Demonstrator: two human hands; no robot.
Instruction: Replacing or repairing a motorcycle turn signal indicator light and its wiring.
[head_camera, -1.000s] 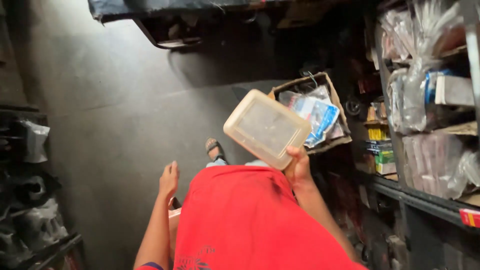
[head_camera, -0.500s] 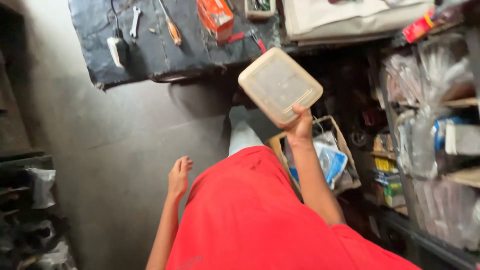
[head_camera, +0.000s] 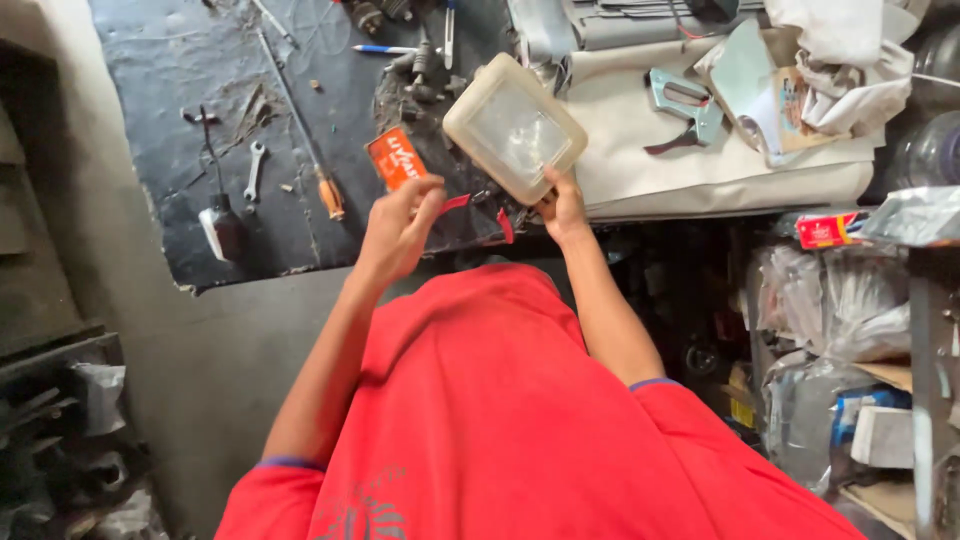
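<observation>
In the head view, the right hand (head_camera: 562, 205) gripped a cloudy plastic container (head_camera: 514, 128) by its lower corner, lifted in the upper middle of the frame above the dark work mat (head_camera: 180, 120). The left hand (head_camera: 398, 228) was raised beside it, fingers loosely curled and holding nothing, near an orange packet (head_camera: 394, 157).

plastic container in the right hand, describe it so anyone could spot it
Look above the dark work mat strewn with tools. The right hand holds the container up by its lower edge. It is a cloudy, translucent rounded rectangle, unlike the metal tools around it.
</observation>
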